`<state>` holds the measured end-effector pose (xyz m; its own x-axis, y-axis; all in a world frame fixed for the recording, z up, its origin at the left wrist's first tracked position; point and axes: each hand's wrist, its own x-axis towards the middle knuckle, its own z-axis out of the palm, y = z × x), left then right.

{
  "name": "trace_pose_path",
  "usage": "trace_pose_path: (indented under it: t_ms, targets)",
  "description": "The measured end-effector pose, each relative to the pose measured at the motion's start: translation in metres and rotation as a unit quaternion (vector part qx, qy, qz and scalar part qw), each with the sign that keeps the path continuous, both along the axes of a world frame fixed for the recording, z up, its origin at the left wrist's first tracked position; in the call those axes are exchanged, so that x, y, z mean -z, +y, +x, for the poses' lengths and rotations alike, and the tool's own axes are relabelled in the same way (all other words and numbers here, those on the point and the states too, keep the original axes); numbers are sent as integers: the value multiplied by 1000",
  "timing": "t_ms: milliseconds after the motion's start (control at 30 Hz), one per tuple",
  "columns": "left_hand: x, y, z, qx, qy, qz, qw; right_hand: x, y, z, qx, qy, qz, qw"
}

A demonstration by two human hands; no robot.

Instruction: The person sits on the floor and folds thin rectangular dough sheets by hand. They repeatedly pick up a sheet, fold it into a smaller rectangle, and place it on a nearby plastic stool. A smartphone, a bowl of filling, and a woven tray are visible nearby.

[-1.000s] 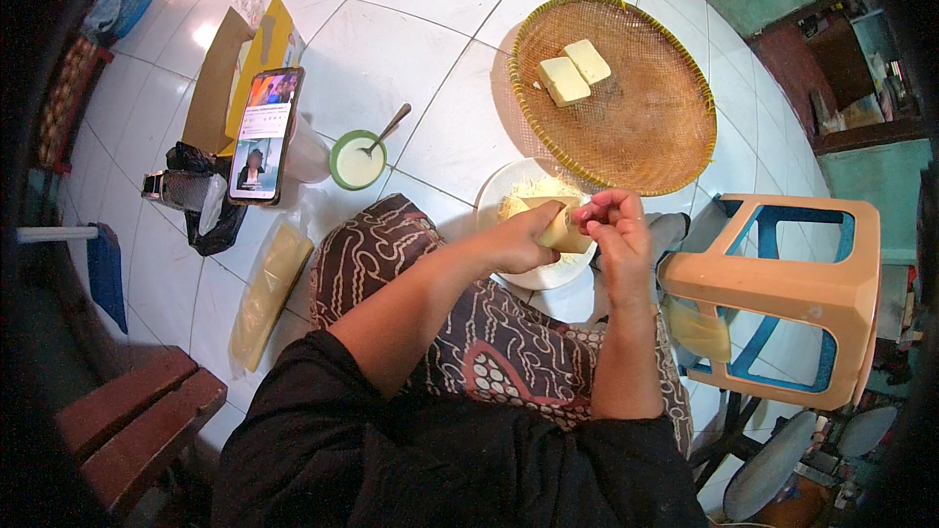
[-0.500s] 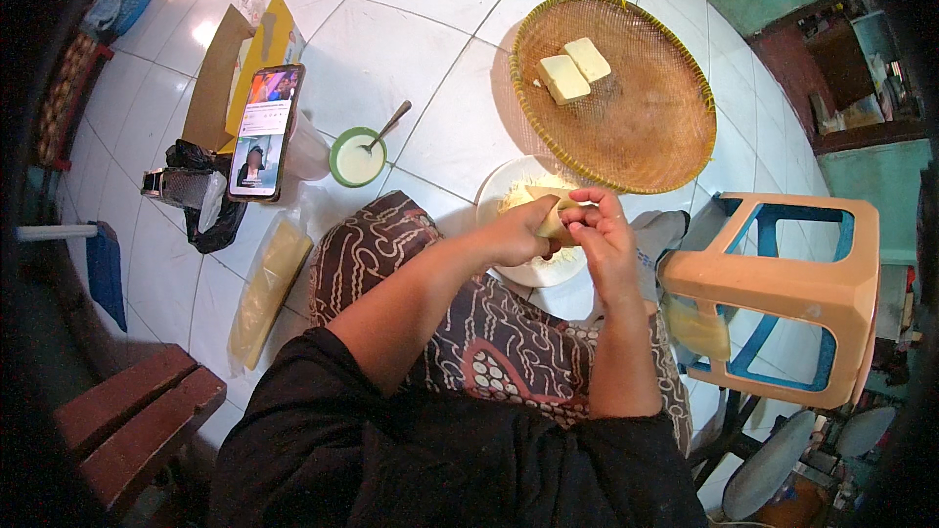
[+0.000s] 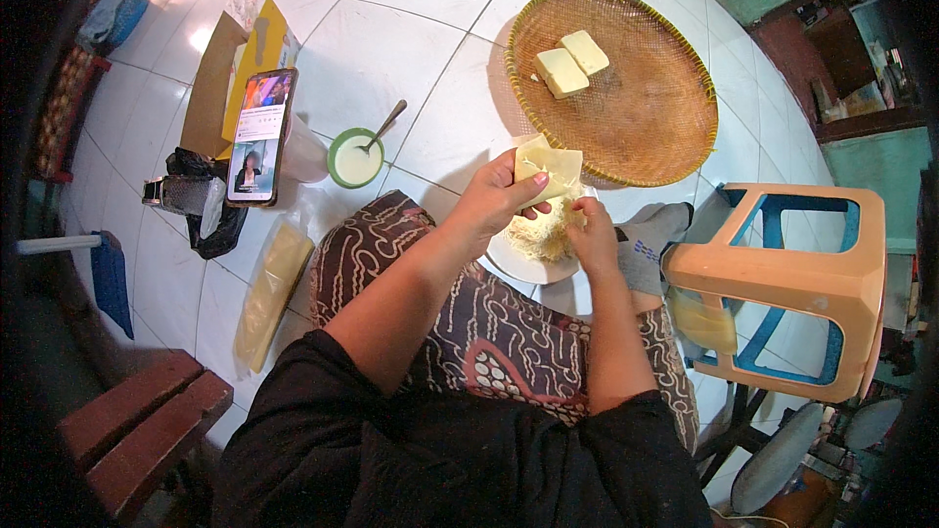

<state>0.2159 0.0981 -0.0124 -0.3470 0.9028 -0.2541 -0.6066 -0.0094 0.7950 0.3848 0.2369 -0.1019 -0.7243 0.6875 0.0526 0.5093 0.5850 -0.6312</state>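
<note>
Held up in my left hand (image 3: 501, 200), thumb on top, is a pale, thin square pastry wrapper (image 3: 560, 169); it is bent into a trough with some shreds in it. Below and just beyond it, a heap of pale yellow shreds (image 3: 540, 238), possibly grated cheese, lies on a white plate (image 3: 533, 271). My right hand (image 3: 594, 240) is at the right side of the heap, its fingertips pinched on shreds close beside the wrapper. How much the pinch holds is hidden.
Ahead right, a round woven tray (image 3: 646, 117) carries two pale yellow blocks (image 3: 572, 64). A green bowl (image 3: 356, 158) of white liquid with a spoon, a propped phone (image 3: 261, 137), and a bagged pale yellow slab (image 3: 266, 293) are to the left. An orange plastic stool (image 3: 763, 264) lies right.
My hands have come apart. The left has lifted the wrapper up and away, opening it out from its folded shape; the right has dropped to the shreds on the plate.
</note>
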Motion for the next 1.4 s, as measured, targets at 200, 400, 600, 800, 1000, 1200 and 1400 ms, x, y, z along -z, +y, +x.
trace_pose_path:
  t_ms: [200, 400, 600, 800, 1000, 1200, 1400]
  targets:
    - [-2, -1, 1, 22, -34, 30, 999, 12, -10, -5, 39, 33, -45, 998]
    - [-8, -3, -3, 42, -53, 27, 997, -14, 1, -9, 177, 206, -412, 870]
    - [4, 3, 2, 35, 61, -18, 997, -44, 8, -6, 190, 254, -482, 817]
    - [23, 6, 12, 81, 327, -107, 936, -123, -2, -17, 130, 346, -455, 810]
    - [0, 1, 11, 186, 313, -118, 924, -123, -31, -25, -11, 254, -295, 921]
    - [12, 1, 12, 176, 231, -68, 954, -135, -47, -30, -61, 142, -142, 978]
    - [8, 1, 11, 189, 248, -66, 948, -132, -45, -24, -57, 130, -204, 969]
